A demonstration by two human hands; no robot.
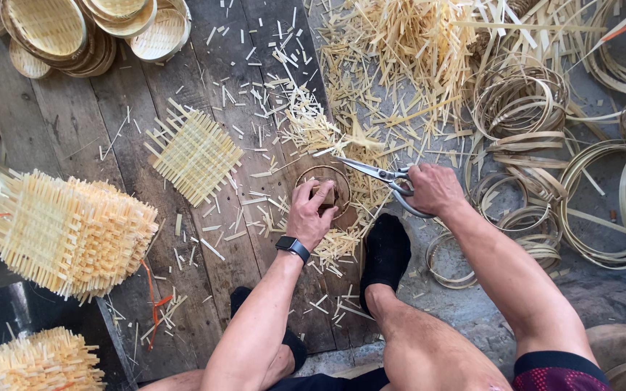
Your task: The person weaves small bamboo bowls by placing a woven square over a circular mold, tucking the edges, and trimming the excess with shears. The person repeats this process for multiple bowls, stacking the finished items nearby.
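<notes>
My left hand (311, 213), with a dark watch on its wrist, presses down on a small brown block inside a round bamboo ring (325, 174) lying on the wooden floor. My right hand (432, 190) grips the handles of large metal scissors (371, 171). Their blades point left, toward the ring and the bamboo offcuts beside it. A black-socked foot (385, 250) rests just below the ring, between my two arms.
A flat woven bamboo mat (195, 152) lies left of the ring. Stacks of such mats (70, 232) sit at the left, and finished baskets (81, 29) at top left. Bamboo strip hoops (519, 101) and a heap of offcuts (393, 43) fill the right and top.
</notes>
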